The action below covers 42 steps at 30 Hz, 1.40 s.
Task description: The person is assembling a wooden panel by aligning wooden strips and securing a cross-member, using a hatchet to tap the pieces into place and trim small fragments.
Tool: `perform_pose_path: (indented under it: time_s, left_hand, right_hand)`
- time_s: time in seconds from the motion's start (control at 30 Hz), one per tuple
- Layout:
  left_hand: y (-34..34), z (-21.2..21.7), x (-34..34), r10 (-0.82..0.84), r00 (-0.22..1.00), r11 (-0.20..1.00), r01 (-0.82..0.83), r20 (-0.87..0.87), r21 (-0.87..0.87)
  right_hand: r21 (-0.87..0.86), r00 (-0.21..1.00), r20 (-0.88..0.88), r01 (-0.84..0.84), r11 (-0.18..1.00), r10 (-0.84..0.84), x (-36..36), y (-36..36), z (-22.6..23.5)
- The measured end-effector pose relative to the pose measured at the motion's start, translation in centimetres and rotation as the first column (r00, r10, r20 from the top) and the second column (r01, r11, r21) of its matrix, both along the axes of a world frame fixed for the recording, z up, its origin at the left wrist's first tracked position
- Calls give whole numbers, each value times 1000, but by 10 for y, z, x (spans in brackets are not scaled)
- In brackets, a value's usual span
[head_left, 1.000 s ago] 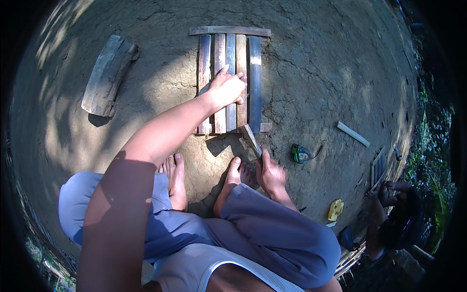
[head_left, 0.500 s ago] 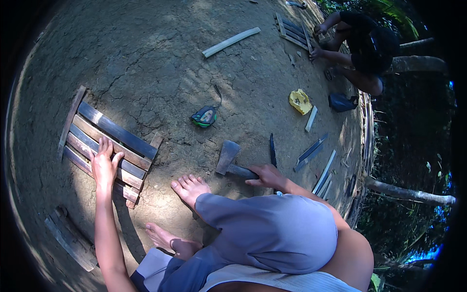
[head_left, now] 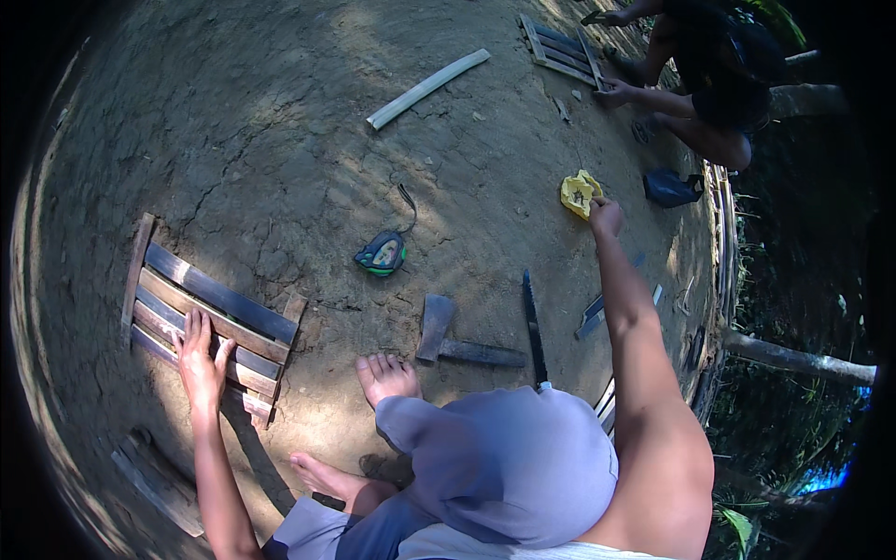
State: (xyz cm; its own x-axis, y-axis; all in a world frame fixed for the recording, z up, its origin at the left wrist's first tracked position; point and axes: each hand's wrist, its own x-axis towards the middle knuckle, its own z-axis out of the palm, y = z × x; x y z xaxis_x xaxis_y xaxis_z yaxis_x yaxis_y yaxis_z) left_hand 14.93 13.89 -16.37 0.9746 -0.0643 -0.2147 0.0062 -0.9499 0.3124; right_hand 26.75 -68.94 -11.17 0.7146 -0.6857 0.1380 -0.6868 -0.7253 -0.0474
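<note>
My left hand (head_left: pixel 201 359) lies flat with fingers spread on a small slatted wooden panel (head_left: pixel 222 322), made of dark and light strips joined by a crosspiece at each end. My right arm is stretched far forward. The right hand (head_left: pixel 606 216) is at the near right rim of a torn yellow container (head_left: pixel 578 193) with small thin pieces inside, perhaps nails. Its fingers look pinched together; whatever they hold is too small to make out. A hatchet (head_left: pixel 436 327) rests on the ground beyond my feet, its handle (head_left: pixel 483 354) pointing right, untouched by either hand.
A tape measure (head_left: pixel 381 252), a pale split stick (head_left: pixel 428 89) and a saw (head_left: pixel 534 322) lie on cracked earth. Wood strips (head_left: pixel 592 315) are partly behind my right arm. Far right, another person (head_left: pixel 686 103) crouches by a similar panel (head_left: pixel 563 51) and a dark bag (head_left: pixel 672 187).
My right hand has let go of the hatchet, now on the ground, and reached forward to the yellow container. My left hand stays on the panel. The other person's far hand has lifted away from their panel.
</note>
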Motion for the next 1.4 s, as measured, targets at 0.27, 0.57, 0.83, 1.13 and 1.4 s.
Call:
perform_pose_path:
  time_s: [0.27,0.57,0.83,1.13,1.4]
  left_hand:
    - [41,6,17,-11,997,996,5,73,93]
    - [76,62,32,-97,992,977,110,-82,182]
    - [98,110,-31,-89,970,972,134,-227,192]
    - [67,81,-105,-50,977,999,47,-210,-18]
    - [65,53,-51,-154,983,987,158,98,-33]
  right_hand:
    - [38,985,-85,154,987,-151,36,-39,-35]
    - [209,982,-130,-105,972,134,57,-77,-48]
    - [-46,902,-381,-235,971,200,56,-109,-53]
    - [-129,927,-327,-234,964,181,61,-114,-32]
    - [104,955,146,-273,956,257,77,-37,101]
